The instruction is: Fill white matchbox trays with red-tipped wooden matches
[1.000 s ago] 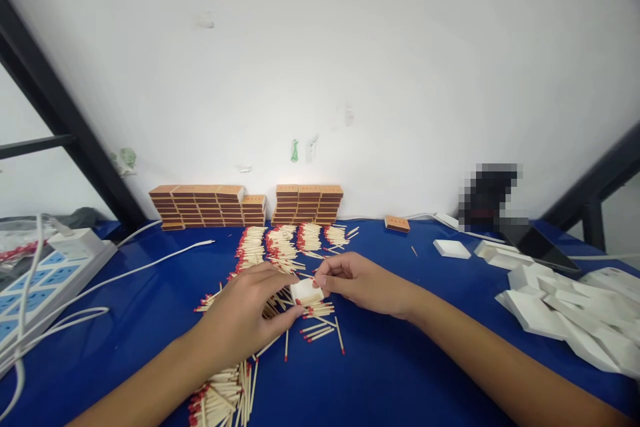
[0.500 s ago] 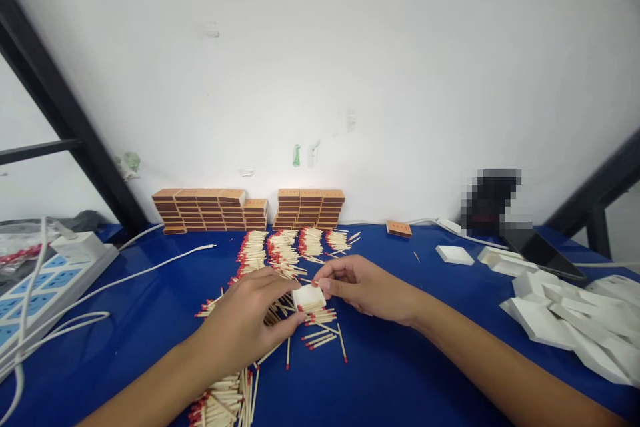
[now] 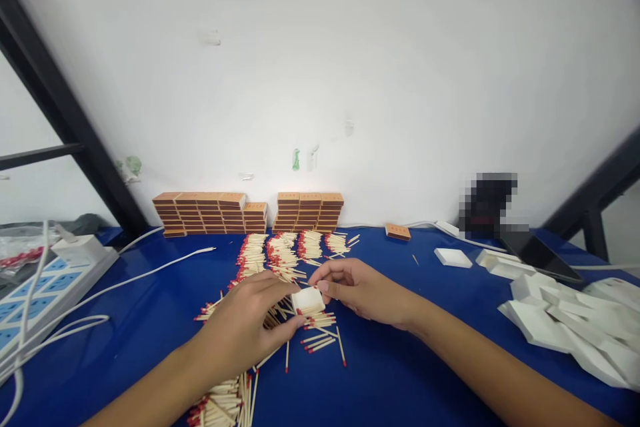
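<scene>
A small white matchbox tray (image 3: 308,299) sits between my two hands over the blue table (image 3: 400,360). My left hand (image 3: 245,327) curls round it from the left, fingers closed, above a heap of red-tipped matches (image 3: 280,257). My right hand (image 3: 357,288) pinches the tray's right edge with thumb and fingertips. A few loose matches (image 3: 320,341) lie just below the tray. More matches (image 3: 225,400) lie under my left forearm.
Stacks of orange matchboxes (image 3: 210,212) and a second matchbox stack (image 3: 309,211) line the white wall. A single orange box (image 3: 398,231) lies to the right. White empty trays (image 3: 565,320) pile at the right edge. A power strip (image 3: 45,280) and white cables (image 3: 150,267) lie left.
Both hands have stayed on the white tray with only slight shifts. The view has tilted a little, so everything sits slightly lower in the picture.
</scene>
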A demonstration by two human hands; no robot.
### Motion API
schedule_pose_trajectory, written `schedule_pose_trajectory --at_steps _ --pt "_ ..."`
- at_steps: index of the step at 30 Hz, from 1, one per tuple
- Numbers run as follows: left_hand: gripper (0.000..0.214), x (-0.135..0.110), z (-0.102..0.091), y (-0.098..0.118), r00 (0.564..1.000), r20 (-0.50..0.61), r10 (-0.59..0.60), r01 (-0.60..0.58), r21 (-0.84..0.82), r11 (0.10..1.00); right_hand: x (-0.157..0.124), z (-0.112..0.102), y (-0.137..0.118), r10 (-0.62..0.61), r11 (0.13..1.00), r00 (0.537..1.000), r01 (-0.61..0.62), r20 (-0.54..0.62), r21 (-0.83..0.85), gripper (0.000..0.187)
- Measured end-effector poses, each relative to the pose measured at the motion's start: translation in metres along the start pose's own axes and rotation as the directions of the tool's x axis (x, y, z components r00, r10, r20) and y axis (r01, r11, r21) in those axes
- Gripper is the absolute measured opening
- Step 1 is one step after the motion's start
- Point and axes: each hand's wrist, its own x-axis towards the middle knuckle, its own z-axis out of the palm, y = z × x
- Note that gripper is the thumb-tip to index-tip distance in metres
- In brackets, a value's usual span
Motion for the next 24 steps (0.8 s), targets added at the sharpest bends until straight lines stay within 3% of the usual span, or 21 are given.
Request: schedule_pose_trajectory --at_steps 12,20,24 --pt "0.032 0.0001 0.0003 0.0001 1.000 -0.006 0.001 -0.001 0.006 1.000 0.0007 0.0004 0.0001 0.006 1.000 1.000 -0.006 -0.026 0.007 0.030" --pt "0.032 0.0021 -0.0031 0.0037 0.996 -0.047 0.072 -0.069 0.046 0.997 -0.0008 0.0001 0.0020 -0.009 1.000 1.000 0.009 -0.029 0.005 0.032" --pt "0.032 0.0019 -0.0039 0.0043 0.999 -0.022 0.049 -0.048 0.053 0.997 -0.0001 -0.0013 0.0057 -0.036 0.998 0.996 0.040 -0.078 0.043 0.045"
